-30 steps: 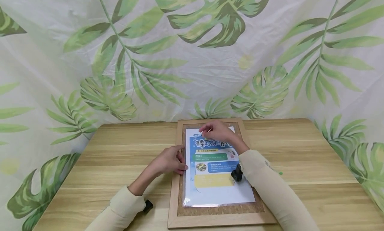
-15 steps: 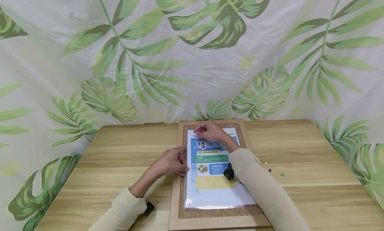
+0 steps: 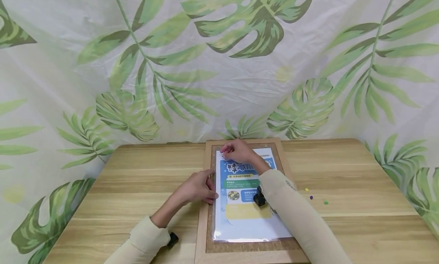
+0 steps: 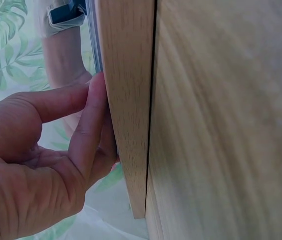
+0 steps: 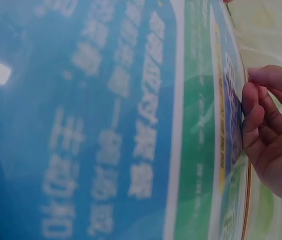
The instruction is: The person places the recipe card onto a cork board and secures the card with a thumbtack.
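A laminated poster (image 3: 248,229) with blue, green and yellow blocks lies on a wood-framed cork board (image 3: 219,248). My left hand (image 3: 197,187) is at the poster's left edge. In the left wrist view, the thumb and index fingertips of my left hand (image 4: 56,145) meet at the sheet's edge, beside the frame. Over the poster's top left corner, my right hand (image 3: 238,151) pinches what looks like a push pin, mostly covered by the fingertips. From the right wrist view, my right hand (image 5: 275,130) has thumb and index together close over the sheet.
To the right of the board, a yellow pin (image 3: 306,189), a purple pin (image 3: 311,197) and a green pin (image 3: 326,202) lie on the wooden table (image 3: 363,226). A leaf-patterned curtain (image 3: 240,85) hangs behind the table's back edge.
My right hand has moved left along the poster's top to its left corner, and the sleeve now uncovers the yellow and purple pins. The left hand keeps its place at the edge.
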Tool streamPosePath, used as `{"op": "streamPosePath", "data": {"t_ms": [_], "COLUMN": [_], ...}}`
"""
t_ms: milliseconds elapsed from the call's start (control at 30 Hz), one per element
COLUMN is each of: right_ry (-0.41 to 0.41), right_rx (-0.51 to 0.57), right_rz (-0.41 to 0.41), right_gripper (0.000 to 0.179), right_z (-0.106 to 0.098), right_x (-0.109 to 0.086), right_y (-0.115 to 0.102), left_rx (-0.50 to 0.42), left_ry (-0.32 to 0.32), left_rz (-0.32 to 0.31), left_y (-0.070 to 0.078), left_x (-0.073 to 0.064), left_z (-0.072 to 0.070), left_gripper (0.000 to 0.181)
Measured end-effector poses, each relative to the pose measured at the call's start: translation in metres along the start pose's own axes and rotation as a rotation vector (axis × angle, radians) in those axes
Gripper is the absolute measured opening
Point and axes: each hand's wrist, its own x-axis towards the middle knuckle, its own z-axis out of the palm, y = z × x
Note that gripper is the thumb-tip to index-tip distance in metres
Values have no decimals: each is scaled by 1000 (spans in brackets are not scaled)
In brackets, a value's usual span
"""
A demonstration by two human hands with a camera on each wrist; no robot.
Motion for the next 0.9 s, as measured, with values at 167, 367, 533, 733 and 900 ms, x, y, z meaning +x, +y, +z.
{"op": "streamPosePath", "data": {"t_ms": [167, 367, 533, 733, 900], "right_ry": [-5, -7, 3, 23, 40], "right_rx": [-48, -97, -116, -144, -165], "right_rz": [-8, -5, -3, -6, 4], "right_gripper": [16, 14, 14, 17, 18], "right_z": [3, 6, 8, 12, 13], "right_x": [2, 3, 5, 12, 16], "right_y": [0, -1, -1, -3, -8], "left_rx": [13, 15, 1, -2, 5], "left_ry": [4, 1, -3, -4, -6], "left_rz": [9, 26, 37, 40, 46], "left_y": [1, 0, -2, -3, -2], "left_x": [-1, -1, 0, 0, 0], "left_z": [0, 0, 0, 1, 0], "left_gripper": [92, 94, 95, 94, 94]}}
